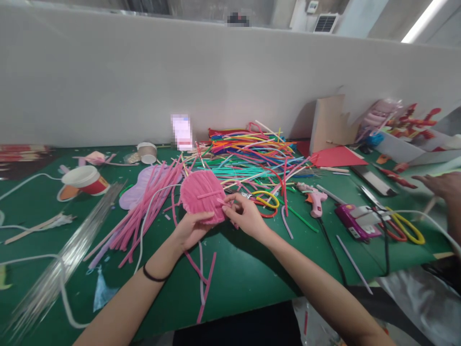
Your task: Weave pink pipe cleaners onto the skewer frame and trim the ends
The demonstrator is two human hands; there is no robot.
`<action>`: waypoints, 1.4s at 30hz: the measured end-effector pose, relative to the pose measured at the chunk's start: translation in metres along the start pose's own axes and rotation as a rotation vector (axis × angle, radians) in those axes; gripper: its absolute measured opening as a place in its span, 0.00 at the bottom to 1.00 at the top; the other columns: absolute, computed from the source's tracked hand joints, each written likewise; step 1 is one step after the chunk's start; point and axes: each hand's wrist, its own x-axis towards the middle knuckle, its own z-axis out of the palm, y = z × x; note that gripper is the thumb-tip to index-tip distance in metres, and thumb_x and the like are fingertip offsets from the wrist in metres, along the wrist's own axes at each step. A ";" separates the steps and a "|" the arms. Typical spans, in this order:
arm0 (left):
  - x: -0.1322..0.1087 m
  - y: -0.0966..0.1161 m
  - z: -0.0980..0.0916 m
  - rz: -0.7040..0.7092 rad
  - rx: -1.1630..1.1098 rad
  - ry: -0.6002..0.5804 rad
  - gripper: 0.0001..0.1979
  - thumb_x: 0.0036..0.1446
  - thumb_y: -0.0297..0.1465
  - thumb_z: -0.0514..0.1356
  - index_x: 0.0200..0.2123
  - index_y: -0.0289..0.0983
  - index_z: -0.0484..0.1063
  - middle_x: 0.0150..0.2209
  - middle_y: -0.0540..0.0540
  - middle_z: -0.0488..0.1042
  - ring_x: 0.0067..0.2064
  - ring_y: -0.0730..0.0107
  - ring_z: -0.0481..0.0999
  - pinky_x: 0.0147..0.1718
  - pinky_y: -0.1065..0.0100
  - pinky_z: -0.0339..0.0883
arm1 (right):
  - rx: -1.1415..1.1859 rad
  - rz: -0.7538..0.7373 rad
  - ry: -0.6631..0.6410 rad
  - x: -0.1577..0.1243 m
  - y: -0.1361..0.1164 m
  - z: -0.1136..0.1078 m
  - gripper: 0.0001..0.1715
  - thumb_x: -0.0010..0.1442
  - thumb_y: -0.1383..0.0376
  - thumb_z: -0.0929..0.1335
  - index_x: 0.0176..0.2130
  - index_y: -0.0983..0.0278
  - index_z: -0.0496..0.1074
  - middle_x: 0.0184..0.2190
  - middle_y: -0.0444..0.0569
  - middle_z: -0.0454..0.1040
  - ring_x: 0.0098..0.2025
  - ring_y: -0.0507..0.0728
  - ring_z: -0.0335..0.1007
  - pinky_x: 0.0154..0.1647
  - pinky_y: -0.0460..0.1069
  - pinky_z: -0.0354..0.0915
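Observation:
My left hand (190,229) is closed around the lower edge of a pink fan-shaped piece (202,193) made of rows of pipe cleaners, holding it above the green table (248,269). My right hand (245,215) pinches the piece's right edge, where a pink pipe cleaner end sticks out. A black band sits on my left wrist. Loose pink pipe cleaners (144,211) lie to the left of the piece, and a few more (206,283) trail below it.
A heap of many-coloured pipe cleaners (252,154) lies behind my hands. A pink glue gun (314,198), yellow-handled scissors (403,226) and a purple tool are to the right. Paper cups (86,179), clear rods (68,250) and white cables lie left. Another person's hand (441,185) reaches in at right.

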 end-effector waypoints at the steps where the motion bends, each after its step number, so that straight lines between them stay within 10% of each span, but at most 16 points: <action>1: 0.000 0.000 0.000 -0.010 -0.005 -0.025 0.15 0.49 0.21 0.62 0.42 0.31 0.79 0.44 0.38 0.80 0.52 0.47 0.75 0.57 0.49 0.65 | -0.011 -0.022 0.015 -0.001 0.000 0.001 0.10 0.60 0.60 0.66 0.42 0.62 0.67 0.17 0.35 0.62 0.17 0.48 0.59 0.20 0.44 0.57; 11: -0.005 0.013 0.004 0.128 -0.079 0.029 0.13 0.48 0.21 0.60 0.38 0.30 0.79 0.46 0.37 0.79 0.59 0.46 0.69 0.61 0.46 0.60 | -0.200 -0.278 0.227 -0.014 0.002 0.008 0.08 0.63 0.62 0.64 0.41 0.62 0.69 0.39 0.50 0.73 0.34 0.52 0.69 0.30 0.46 0.65; 29: -0.007 0.003 0.004 0.135 0.082 0.005 0.18 0.45 0.24 0.69 0.43 0.35 0.78 0.45 0.41 0.80 0.50 0.50 0.77 0.53 0.52 0.69 | -0.286 -0.446 0.072 -0.019 -0.008 -0.001 0.17 0.59 0.68 0.65 0.49 0.60 0.67 0.38 0.49 0.72 0.34 0.53 0.70 0.32 0.47 0.66; 42: -0.028 0.050 -0.012 0.131 0.086 -0.124 0.26 0.47 0.39 0.65 0.50 0.36 0.75 0.50 0.33 0.76 0.50 0.33 0.75 0.37 0.44 0.75 | -0.310 -0.400 0.315 0.016 -0.040 -0.035 0.11 0.63 0.66 0.62 0.46 0.61 0.68 0.41 0.49 0.72 0.34 0.53 0.68 0.30 0.47 0.64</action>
